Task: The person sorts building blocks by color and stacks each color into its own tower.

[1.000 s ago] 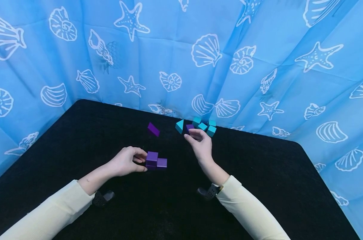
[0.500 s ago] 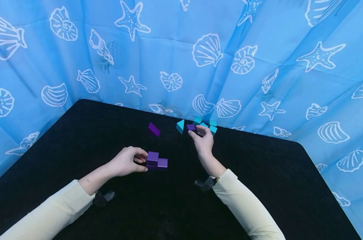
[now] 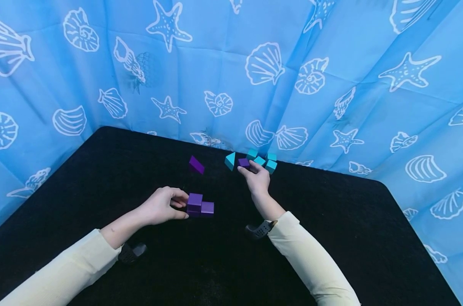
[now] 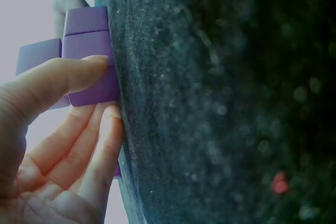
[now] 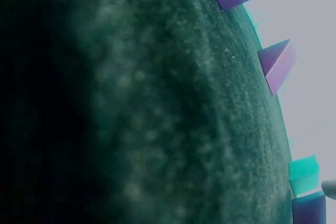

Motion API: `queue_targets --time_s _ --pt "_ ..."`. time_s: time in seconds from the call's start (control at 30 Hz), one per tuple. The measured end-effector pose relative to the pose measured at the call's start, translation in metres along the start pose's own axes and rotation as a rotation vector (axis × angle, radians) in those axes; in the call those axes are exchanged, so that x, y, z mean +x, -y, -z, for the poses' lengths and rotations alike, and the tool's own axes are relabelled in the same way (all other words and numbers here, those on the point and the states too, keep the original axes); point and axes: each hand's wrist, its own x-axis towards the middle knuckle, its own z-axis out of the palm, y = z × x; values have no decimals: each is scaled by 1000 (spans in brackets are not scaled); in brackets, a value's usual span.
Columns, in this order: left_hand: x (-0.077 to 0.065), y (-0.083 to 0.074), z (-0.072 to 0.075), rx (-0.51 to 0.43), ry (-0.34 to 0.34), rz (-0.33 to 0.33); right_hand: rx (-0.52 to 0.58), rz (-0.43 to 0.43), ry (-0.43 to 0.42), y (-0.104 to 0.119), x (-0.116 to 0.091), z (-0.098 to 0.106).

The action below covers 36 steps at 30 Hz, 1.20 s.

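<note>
In the head view, my left hand (image 3: 164,207) holds the left end of a small group of purple blocks. A purple cube (image 3: 195,200) sits on a lower block, and another purple block (image 3: 207,208) stands against that one's right side. The left wrist view shows my thumb pressed on the face of the lower purple block (image 4: 86,90), fingertips at its end. Farther back, my right hand (image 3: 259,180) has thumb and index finger at opposite sides of a single purple block (image 3: 244,162). Its fingertip also shows beside the purple block (image 5: 310,208) in the right wrist view.
A teal triangular block (image 3: 230,161) stands left of the right hand. Several teal cubes (image 3: 271,165) cluster behind and right of it. A purple triangular block (image 3: 196,165) lies farther left. The black table (image 3: 331,221) ends at a blue shell-print curtain (image 3: 216,68).
My right hand has shifted slightly at the back purple block, which now sits turned a little and less covered. The left hand and its purple blocks keep their place.
</note>
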Motion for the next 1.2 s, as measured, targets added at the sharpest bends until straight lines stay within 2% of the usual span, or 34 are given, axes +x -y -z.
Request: queue_targets --time_s 0.3,0.83,1.2 --pt "0 -1 -1 -6 3 9 -21 17 0 1 0 -1" --pt "0 -1 -2 -15 3 10 -45 -7 -41 3 3 -2" --pt "1 -1 -1 -13 1 20 6 13 2 13 -3 1"
